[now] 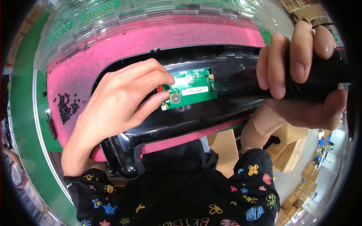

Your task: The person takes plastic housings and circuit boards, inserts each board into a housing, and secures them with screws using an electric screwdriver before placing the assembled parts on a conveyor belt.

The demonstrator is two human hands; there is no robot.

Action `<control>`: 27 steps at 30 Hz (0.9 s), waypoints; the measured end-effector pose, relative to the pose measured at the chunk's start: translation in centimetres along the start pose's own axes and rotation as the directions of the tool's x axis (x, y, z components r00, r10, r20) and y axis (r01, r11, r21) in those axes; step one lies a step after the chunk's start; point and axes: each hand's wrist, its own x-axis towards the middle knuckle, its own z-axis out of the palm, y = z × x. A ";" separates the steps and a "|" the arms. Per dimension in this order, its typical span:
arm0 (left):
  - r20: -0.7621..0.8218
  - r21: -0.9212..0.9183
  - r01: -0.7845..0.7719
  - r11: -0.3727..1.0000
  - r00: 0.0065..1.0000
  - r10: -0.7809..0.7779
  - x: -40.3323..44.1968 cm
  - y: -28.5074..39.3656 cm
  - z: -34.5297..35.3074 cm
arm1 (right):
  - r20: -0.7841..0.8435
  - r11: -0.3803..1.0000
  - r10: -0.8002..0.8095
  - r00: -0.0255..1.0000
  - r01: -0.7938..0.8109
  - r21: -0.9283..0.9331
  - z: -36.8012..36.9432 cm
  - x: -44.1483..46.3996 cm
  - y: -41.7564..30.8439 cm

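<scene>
A green circuit board (196, 98) with a white label and a round buzzer-like part lies inside a long, glossy black plastic housing (173, 120). My left hand (120, 94) reaches over the housing's left part. Its thumb and fingertips close on the board's left end, by a small red part (160, 89). On the right, my right hand (294, 71) is wrapped round a thick black cylindrical object (315, 84) close to the camera. Its exact kind is hard to make out, and its left end merges with the dark housing.
Under the housing lies a pink mat (124, 43) on a green table. Many small black screws (67, 108) are piled on the mat's left side. Clear plastic trays (158, 11) with green boards stand behind. Cardboard boxes (288, 150) are at lower right.
</scene>
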 end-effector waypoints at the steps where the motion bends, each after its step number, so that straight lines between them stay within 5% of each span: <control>1: 0.006 0.002 0.002 1.000 1.000 -0.002 0.0 0.0 0.0 | 0.063 1.000 0.007 0.998 -0.009 0.023 -0.3 0.3 0.1; 8: 0.008 0.015 0.013 1.000 1.000 -0.013 0.0 0.0 0.0 | 0.547 0.987 0.097 0.832 -0.150 0.052 -2.0 2.6 1.8; 11: 0.010 0.033 0.018 0.999 1.000 -0.018 0.0 0.0 -0.1 | 0.416 0.987 0.067 0.907 -0.120 0.104 -1.8 1.9 2.3; 19: -0.004 0.034 0.012 0.999 1.000 -0.012 0.0 0.2 -0.2 | 0.452 0.991 0.076 0.889 -0.119 0.067 -1.6 2.0 1.8; 23: -0.074 0.078 -0.041 0.996 0.996 0.047 0.1 0.2 -0.5 | -0.114 0.988 0.150 0.982 -0.145 0.051 -0.4 0.8 0.7; 27: -0.174 0.159 -0.086 0.984 0.978 0.114 0.2 -0.3 -1.2 | -0.696 0.990 0.107 0.711 -0.014 0.137 -2.1 0.9 1.1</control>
